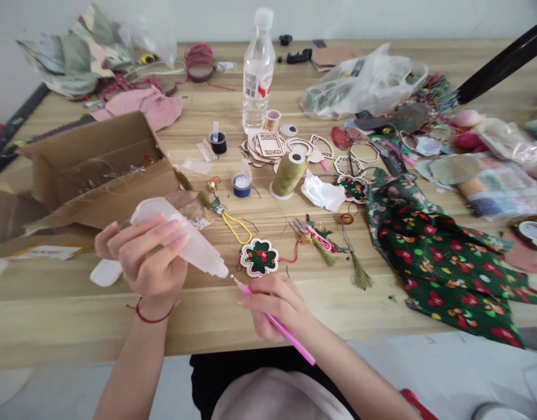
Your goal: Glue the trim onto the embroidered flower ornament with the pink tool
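Observation:
My left hand is wrapped round a translucent glue bottle, tilted with its nozzle pointing down to the right. My right hand pinches a thin pink tool whose tip meets the bottle's nozzle just above the table's front edge. A flower-shaped wooden ornament covered in green patterned fabric lies on the table just behind the tool's tip. A white cap lies to the left of my left hand.
An open cardboard box stands at the left. Green floral fabric is spread at the right. A water bottle, an olive thread cone, wooden cut-outs, tassels, small pots and plastic bags crowd the wooden table.

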The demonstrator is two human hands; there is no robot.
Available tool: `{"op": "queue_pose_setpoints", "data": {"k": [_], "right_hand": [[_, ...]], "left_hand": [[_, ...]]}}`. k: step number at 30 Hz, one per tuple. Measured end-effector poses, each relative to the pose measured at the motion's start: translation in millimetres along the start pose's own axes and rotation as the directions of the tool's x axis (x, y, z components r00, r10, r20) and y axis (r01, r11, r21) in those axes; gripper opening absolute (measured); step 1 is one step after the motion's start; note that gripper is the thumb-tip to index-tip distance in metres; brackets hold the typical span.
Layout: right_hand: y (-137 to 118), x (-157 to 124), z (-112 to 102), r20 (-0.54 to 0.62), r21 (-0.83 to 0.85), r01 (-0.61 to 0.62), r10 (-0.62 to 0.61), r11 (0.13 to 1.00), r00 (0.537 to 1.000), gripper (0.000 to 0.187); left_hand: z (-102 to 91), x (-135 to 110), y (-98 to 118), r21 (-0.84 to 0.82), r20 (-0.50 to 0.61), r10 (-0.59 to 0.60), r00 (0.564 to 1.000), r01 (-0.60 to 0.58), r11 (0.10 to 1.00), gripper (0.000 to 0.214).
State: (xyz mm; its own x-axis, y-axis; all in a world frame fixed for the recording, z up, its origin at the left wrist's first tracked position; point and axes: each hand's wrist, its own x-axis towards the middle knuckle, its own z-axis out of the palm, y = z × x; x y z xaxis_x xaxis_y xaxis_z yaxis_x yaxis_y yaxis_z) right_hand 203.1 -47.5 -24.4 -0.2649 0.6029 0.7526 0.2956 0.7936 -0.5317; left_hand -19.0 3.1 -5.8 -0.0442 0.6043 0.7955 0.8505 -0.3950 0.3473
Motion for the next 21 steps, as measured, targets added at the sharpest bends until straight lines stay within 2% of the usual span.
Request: {"op": "queue_pose_setpoints", "data": {"k": [1, 3, 9, 12, 16, 21], "right_hand": [[1, -1, 0, 0.004, 0.009, 0.005, -0.005, 1.000, 1.000, 0.029], [2, -2, 0, 0.016, 0.022, 0.017, -0.017, 1.000, 1.000, 0.030], [4, -2, -3, 0.049, 0.030, 0.043, -0.045, 0.999, 0.998, 0.038], [5, -3, 0, 0.042, 0.039, 0.055, -0.057, 0.998, 0.998, 0.037], [9, -6, 6, 0.016, 0.055, 0.137, -0.138, 0.989, 0.990, 0.035], [11, -7, 9, 0.029, 0.036, 0.183, -0.184, 0.982, 0.982, 0.035]], "left_hand": [[-0.2, 0, 1, 0.059, -0.079, 0.123, 0.989, -0.118, 0.991, 0.019], [-0.3, 1, 2, 0.204, -0.192, 0.314, 0.930, -0.275, 0.939, 0.017], [-1.5, -1, 1, 0.232, -0.148, 0.219, 0.964, -0.181, 0.956, 0.022], [-1.4, 0, 2, 0.217, -0.149, 0.249, 0.957, -0.214, 0.952, 0.017], [0.6, 4, 5, 0.171, -0.185, 0.330, 0.926, -0.300, 0.938, 0.018], [1.9, 7, 6, 0.175, -0.176, 0.343, 0.922, -0.314, 0.933, 0.019]]}}
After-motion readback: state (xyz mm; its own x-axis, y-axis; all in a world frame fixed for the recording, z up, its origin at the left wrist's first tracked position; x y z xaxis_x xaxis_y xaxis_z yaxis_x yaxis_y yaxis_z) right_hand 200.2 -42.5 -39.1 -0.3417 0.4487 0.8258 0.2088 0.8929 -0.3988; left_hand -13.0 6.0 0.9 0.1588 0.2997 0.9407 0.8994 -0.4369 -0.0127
